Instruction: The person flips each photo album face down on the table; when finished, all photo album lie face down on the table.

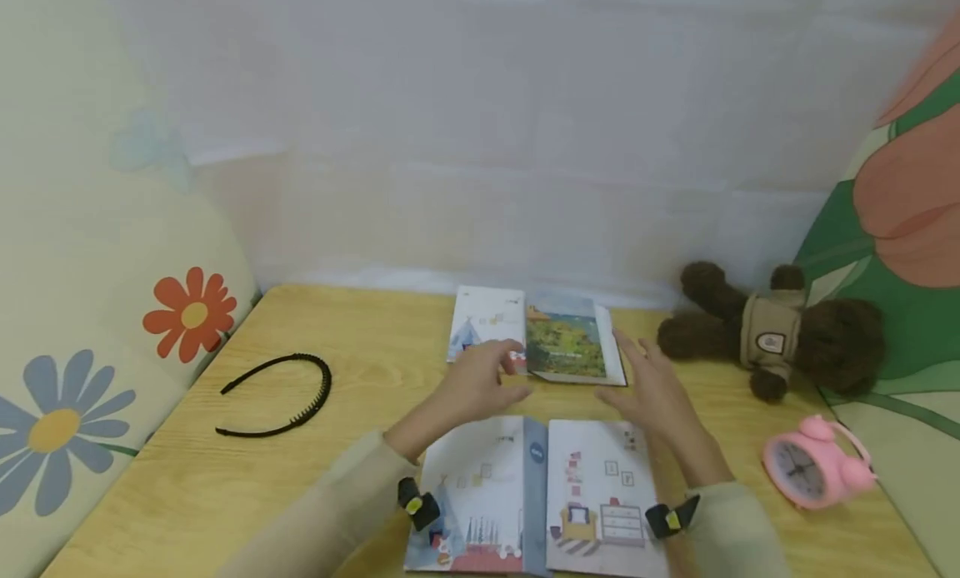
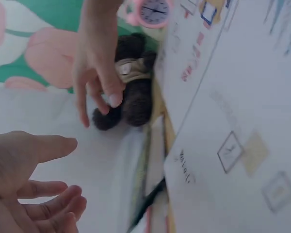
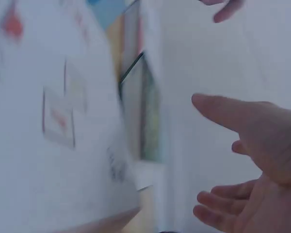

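My left hand (image 1: 476,378) hovers over the gap between two books on the wooden table, its thumb and fingers spread apart. Opposite it, my right hand (image 1: 652,386) is held the same way, beside the right edge of the far book. Neither hand holds anything. The near book (image 1: 483,495) lies spread below my wrists, white with room drawings and a blue strip down its middle. At the back, the far book (image 1: 487,311) has a similar white left side and, at right, a picture of trees and water (image 1: 566,336). My left fingers partly cover its lower left.
A black headband (image 1: 326,386) lies on the table (image 1: 172,503) at left. To the right are a brown plush bear (image 1: 772,336) on its side and a pink alarm clock (image 1: 802,470). A white cloth (image 1: 480,145) hangs behind, with flowered fabric at both sides.
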A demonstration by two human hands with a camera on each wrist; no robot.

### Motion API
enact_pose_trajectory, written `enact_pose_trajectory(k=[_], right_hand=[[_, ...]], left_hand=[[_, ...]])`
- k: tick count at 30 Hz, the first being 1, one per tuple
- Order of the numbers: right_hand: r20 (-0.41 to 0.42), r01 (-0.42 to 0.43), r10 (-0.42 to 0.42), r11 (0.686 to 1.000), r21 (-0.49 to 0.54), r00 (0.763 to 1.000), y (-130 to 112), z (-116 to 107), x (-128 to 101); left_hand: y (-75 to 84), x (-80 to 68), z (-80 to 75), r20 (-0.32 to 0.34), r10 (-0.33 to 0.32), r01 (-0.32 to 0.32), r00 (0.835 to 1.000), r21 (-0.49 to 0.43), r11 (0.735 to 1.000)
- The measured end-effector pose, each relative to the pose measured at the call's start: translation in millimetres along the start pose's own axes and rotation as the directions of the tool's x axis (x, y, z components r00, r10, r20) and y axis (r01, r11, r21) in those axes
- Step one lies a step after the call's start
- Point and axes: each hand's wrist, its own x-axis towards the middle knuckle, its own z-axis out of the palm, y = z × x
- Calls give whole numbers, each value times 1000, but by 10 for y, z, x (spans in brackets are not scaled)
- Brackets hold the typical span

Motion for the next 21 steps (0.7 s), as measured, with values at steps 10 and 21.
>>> enact_pose_trajectory(k=[10, 21], right_hand=[[235, -19, -11, 992, 126, 972, 292, 304, 488], [148, -41, 42, 999, -7, 988, 381, 404, 556]], left_hand=[[-201, 606, 548, 94, -292, 284, 952, 97, 954], [-182, 747, 769, 10, -315, 315, 949, 35, 949]])
